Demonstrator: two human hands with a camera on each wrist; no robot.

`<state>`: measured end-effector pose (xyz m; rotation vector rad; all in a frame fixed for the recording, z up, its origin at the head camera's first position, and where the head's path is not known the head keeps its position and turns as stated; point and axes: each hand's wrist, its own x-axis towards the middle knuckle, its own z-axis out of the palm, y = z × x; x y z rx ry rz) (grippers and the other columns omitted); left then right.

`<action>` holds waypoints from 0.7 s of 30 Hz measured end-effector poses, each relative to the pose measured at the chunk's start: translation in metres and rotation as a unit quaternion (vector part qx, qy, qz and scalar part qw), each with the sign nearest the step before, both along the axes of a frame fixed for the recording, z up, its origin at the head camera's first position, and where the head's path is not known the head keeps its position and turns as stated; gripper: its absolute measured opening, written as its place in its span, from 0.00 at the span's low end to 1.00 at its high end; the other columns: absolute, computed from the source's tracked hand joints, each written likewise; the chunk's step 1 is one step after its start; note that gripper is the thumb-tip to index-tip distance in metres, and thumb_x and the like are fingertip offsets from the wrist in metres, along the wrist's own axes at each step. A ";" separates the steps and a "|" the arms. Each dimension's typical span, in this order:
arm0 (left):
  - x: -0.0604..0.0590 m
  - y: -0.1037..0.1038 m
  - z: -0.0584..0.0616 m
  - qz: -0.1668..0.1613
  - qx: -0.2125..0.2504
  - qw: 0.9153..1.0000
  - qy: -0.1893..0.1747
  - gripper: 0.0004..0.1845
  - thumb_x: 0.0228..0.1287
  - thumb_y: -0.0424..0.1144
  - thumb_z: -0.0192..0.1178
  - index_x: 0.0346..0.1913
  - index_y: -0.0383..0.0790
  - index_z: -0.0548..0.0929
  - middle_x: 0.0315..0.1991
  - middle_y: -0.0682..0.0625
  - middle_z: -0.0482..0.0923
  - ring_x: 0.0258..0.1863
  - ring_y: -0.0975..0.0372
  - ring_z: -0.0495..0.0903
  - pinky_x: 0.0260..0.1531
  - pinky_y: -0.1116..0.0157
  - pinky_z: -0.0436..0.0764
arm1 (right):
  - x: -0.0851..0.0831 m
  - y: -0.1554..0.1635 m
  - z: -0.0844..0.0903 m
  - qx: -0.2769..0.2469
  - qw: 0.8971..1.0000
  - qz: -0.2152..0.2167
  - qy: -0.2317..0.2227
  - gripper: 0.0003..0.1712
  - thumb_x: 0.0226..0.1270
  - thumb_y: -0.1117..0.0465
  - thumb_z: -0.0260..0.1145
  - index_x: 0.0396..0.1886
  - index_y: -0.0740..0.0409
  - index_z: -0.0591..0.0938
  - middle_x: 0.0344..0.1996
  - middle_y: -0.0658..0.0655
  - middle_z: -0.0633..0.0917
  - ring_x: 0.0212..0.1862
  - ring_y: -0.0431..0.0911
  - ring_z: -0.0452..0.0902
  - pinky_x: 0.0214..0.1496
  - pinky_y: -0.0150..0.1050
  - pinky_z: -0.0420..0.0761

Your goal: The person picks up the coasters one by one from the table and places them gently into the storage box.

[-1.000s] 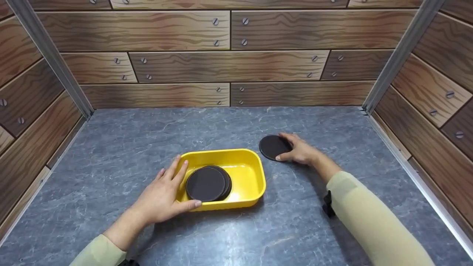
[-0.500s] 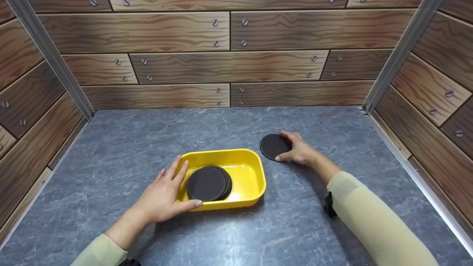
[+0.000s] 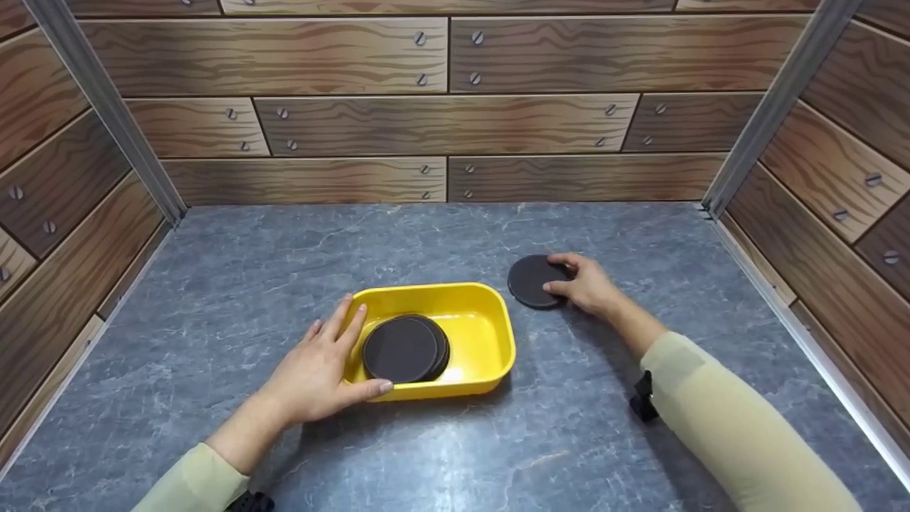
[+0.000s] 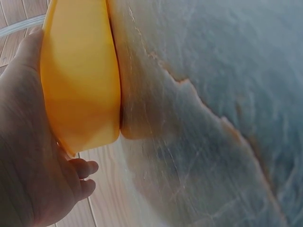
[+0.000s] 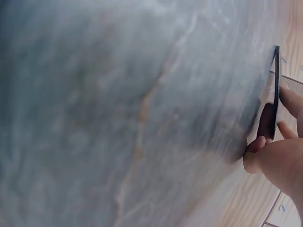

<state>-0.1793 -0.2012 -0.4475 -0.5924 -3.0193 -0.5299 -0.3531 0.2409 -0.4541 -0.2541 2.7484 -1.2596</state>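
Note:
A yellow plastic tub (image 3: 478, 343) stands on the table, with a small stack of round black coasters (image 3: 400, 348) at its left end. My left hand (image 3: 313, 375) holds that end of the tub, its thumb along the front rim and its fingers over the far left corner. In the left wrist view the hand (image 4: 35, 137) lies against the tub's yellow wall (image 4: 83, 75). Right of the tub, my right hand (image 3: 589, 286) pinches another black coaster (image 3: 532, 282), thumb on top. Seen edge-on in the right wrist view, this coaster (image 5: 277, 75) is off the table, with a finger under it.
The grey marbled table (image 3: 455, 455) is bounded by wood-print walls (image 3: 455, 124) at the back and both sides. Metal corner posts (image 3: 775, 107) stand at the back corners.
My right thumb has shifted from the coaster's near edge onto its top, and the coaster has come up slightly. The left hand stays on the tub.

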 end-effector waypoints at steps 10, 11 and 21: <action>-0.001 0.000 0.002 -0.001 -0.006 1.000 -0.001 0.68 0.58 0.86 0.51 0.87 0.39 0.48 0.87 0.38 0.37 0.76 0.38 0.66 0.80 0.40 0.51 | 0.013 0.008 0.020 -0.120 0.992 -0.024 0.003 0.32 0.74 0.64 0.71 0.74 0.68 0.75 0.70 0.70 0.77 0.67 0.55 0.76 0.62 0.30 0.78; -0.001 0.000 0.002 0.000 -0.006 1.000 0.001 0.68 0.58 0.86 0.51 0.87 0.39 0.49 0.87 0.37 0.37 0.76 0.37 0.66 0.79 0.40 0.52 | 0.015 0.008 0.024 -0.136 0.990 -0.024 -0.001 0.33 0.74 0.64 0.71 0.75 0.68 0.75 0.71 0.70 0.77 0.65 0.53 0.77 0.59 0.28 0.79; 0.000 0.002 0.001 0.002 -0.007 1.000 0.001 0.67 0.59 0.84 0.55 0.87 0.39 0.49 0.87 0.38 0.36 0.76 0.36 0.66 0.79 0.40 0.52 | 0.042 -0.012 0.060 -0.228 0.973 0.021 -0.007 0.33 0.76 0.62 0.71 0.77 0.63 0.74 0.70 0.66 0.78 0.56 0.41 0.82 0.55 0.29 0.83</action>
